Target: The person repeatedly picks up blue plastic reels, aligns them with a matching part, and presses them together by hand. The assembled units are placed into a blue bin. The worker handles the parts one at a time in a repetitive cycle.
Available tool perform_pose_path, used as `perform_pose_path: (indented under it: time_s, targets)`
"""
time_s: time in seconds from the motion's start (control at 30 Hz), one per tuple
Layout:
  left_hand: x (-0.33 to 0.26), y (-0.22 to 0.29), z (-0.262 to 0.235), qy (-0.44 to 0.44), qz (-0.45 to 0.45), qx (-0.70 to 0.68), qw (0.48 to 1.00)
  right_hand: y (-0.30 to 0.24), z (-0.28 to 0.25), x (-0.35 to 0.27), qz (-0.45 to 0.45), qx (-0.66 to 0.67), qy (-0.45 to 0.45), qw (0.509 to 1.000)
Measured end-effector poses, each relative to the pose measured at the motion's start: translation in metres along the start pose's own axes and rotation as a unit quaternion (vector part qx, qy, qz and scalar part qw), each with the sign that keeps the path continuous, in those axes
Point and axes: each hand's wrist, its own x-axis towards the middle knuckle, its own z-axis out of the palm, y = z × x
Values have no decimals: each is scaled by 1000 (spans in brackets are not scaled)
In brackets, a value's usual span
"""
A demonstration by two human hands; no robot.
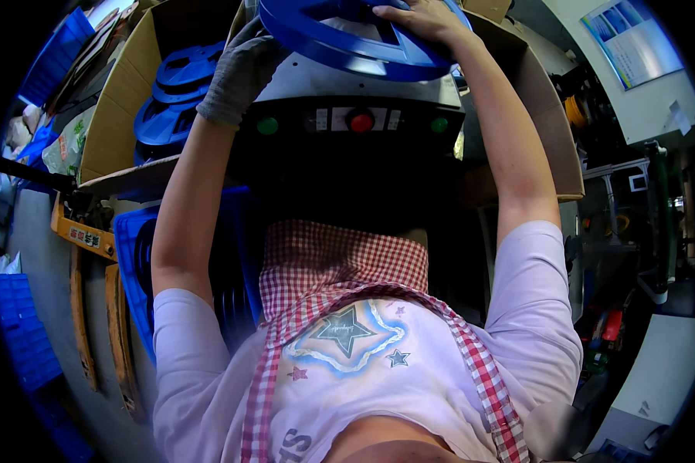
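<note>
A large blue plastic reel (347,50) with cut-outs is held up at the top edge of the view, which cuts off its far part. My right hand (425,21), bare, grips its right side, with fingers over the upper face and into a cut-out. At the reel's left rim is my left hand (249,68) in a grey glove, closed on the edge; some of its fingers are hidden. Below the reel stands a machine (301,82) with a pale top and dark front. A red button (360,120) sits between two green buttons (267,126) on that front.
A cardboard box (116,116) at the left holds stacked blue reels (179,96). Another cardboard box (544,116) flanks the machine's right. A blue crate (135,255) stands beside my left arm, near an orange pallet truck (85,231). Equipment lines the right side.
</note>
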Motion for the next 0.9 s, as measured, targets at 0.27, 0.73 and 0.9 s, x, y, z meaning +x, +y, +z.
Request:
perform_pose_path:
  time_s: [0.27, 0.73, 0.9]
  targets:
    - [-1, -7, -10, 146, -36, -45, 988, 15, 20, 57, -5, -54, 9, 998]
    - [-70, 29, 6, 184, -33, 540, 821, 13, 6, -40, -52, -7, 154, 987]
    - [-103, 11, 11, 114, -56, 822, 555, 94, 73, -128, -56, -92, 242, 964]
